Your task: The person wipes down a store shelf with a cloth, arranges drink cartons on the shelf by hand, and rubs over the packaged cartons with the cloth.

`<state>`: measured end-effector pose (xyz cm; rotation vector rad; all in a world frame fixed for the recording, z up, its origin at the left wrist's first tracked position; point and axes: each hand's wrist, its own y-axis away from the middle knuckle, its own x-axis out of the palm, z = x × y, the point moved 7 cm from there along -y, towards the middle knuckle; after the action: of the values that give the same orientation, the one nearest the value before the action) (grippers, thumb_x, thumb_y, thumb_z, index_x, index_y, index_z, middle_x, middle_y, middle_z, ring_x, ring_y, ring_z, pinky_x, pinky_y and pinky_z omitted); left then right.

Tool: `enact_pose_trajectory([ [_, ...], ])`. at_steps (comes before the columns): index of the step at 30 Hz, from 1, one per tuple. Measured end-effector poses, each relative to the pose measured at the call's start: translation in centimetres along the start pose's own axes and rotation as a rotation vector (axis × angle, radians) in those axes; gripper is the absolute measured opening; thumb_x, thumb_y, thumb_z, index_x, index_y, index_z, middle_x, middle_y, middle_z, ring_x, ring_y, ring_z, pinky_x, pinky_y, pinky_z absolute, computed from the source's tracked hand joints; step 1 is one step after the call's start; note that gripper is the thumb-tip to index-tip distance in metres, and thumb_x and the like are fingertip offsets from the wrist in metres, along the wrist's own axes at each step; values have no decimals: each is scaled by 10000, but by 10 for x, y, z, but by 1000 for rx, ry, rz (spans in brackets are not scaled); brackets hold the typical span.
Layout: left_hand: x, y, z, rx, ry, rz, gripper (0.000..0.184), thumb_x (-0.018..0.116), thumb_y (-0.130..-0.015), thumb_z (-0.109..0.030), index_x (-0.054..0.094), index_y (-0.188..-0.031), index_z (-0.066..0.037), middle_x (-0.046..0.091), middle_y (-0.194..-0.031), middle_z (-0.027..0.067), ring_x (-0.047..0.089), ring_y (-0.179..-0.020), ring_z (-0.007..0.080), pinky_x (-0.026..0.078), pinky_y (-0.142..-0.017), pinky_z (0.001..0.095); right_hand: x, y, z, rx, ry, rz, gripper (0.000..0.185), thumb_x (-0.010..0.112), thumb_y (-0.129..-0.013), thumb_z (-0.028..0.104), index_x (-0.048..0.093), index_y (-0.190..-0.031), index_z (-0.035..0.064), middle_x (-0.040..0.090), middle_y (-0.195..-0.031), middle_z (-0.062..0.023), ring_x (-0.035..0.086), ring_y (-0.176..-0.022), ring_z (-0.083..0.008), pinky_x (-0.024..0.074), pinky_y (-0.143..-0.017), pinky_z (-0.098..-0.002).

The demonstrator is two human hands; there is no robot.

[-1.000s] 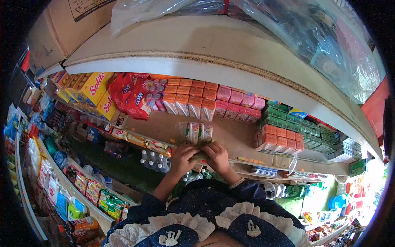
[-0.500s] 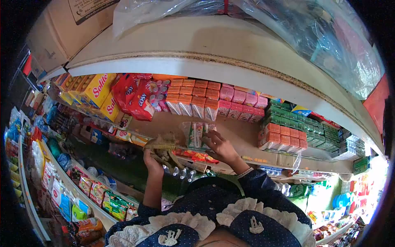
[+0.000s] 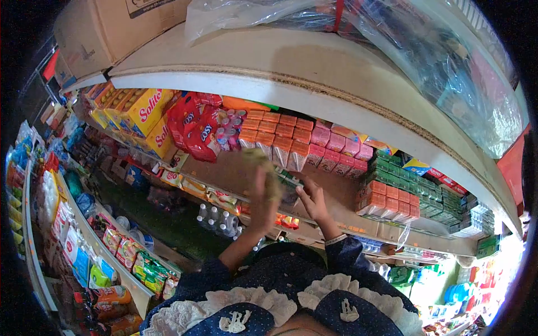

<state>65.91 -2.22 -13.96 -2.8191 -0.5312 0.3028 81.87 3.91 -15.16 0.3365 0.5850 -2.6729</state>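
Note:
My left hand (image 3: 261, 210) is closed on a crumpled yellowish-green cloth (image 3: 272, 185), smeared by motion and raised in front of the shelf. Just right of it, my right hand (image 3: 315, 203) grips the edge of a plastic-wrapped pack of green-and-white cartons (image 3: 290, 180), with fingers over the top and thumb at the side. Most of the pack is hidden behind the cloth and left hand. Behind both hands stand stacked orange cartons (image 3: 280, 140), with pink cartons (image 3: 336, 148) to their right.
Red Cosy bags (image 3: 196, 131) and yellow Solite boxes (image 3: 143, 115) fill the shelf's left. Green cartons (image 3: 412, 176) and a wrapped orange block (image 3: 386, 201) stand right. An upper shelf (image 3: 280, 78) overhangs. Bottles (image 3: 218, 218) sit lower down.
My left hand has moved right and up with the cloth, now across the pack. The pack has tilted beside my right hand, which has shifted slightly right. The view has turned a little.

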Motion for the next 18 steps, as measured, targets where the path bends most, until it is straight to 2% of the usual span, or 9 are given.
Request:
enact_pose_trajectory([
  [1, 8, 6, 8, -4, 4, -4, 592, 533, -960, -312, 380, -1504, -135, 408, -1468, 154, 424, -1337, 346, 316, -1125, 473, 2, 7, -8, -46, 31, -25, 357, 610, -946, 264, 608, -1200, 12, 671, -943, -223, 661, -795, -355, 500, -714, -402],
  [2, 22, 20, -9, 353, -405, 14, 573, 543, -955, -348, 417, -1486, -176, 417, -1471, 146, 400, -1362, 368, 270, -1131, 552, 2, 15, -17, -93, 62, -51, 345, 585, -963, 259, 609, -1186, -4, 670, -956, -219, 660, -804, -351, 494, -726, -409],
  [3, 41, 36, -19, 709, -814, 33, 555, 553, -949, -385, 454, -1469, -218, 426, -1475, 139, 376, -1386, 390, 224, -1137, 630, 3, 20, -25, 29, -86, -7, 378, 604, -944, 278, 611, -1168, -27, 672, -1015, -222, 664, -895, -368, 501, -790, -416],
  [6, 35, 26, 2, 826, -709, -33, 538, 576, -917, -480, 518, -1417, -290, 425, -1501, 105, 320, -1437, 377, 134, -1113, 730, 3, 23, -12, -151, -27, 42, 454, 672, -898, 313, 608, -1176, -40, 665, -1099, -225, 655, -1010, -378, 500, -876, -412],
  [8, 24, 14, 24, 786, -630, -48, 514, 583, -894, -522, 570, -1354, -293, 469, -1437, 109, 409, -1370, 361, 211, -1117, 691, 4, 21, -4, -122, -4, 44, 507, 726, -852, 311, 601, -1192, -44, 657, -1133, -231, 649, -1045, -379, 495, -903, -414],
  [10, 20, 1, 9, 938, -645, -21, 527, 592, -870, -561, 594, -1298, -253, 517, -1341, 103, 507, -1235, 351, 324, -1073, 634, 7, 19, 3, -77, 36, 43, 637, 834, -761, 307, 588, -1225, -54, 641, -1202, -243, 637, -1115, -380, 486, -957, -418],
  [11, 18, -5, -7, 995, -572, -50, 492, 626, -851, -525, 628, -1188, -166, 571, -1187, 97, 557, -1052, 333, 417, -970, 554, 7, 19, 6, -125, 80, 42, 672, 851, -744, 227, 556, -1294, -21, 642, -1214, -227, 633, -1150, -364, 487, -971, -405],
  [16, 16, -39, -8, 859, -516, -22, 346, 679, -825, -363, 660, -988, -59, 611, -1013, 98, 551, -925, 320, 435, -850, 491, 12, 19, 0, -24, 6, 122, 679, 774, -781, 35, 483, -1395, 36, 587, -1343, -144, 592, -1228, -269, 488, -1041, -400],
  [18, 14, -52, -7, 673, -438, -17, 305, 692, -807, -312, 662, -955, -48, 623, -992, 102, 556, -936, 325, 440, -839, 492, 11, 16, -5, -18, -1, 136, 684, 749, -798, -1, 461, -1417, 50, 564, -1381, -129, 573, -1255, -255, 489, -1052, -399],
])
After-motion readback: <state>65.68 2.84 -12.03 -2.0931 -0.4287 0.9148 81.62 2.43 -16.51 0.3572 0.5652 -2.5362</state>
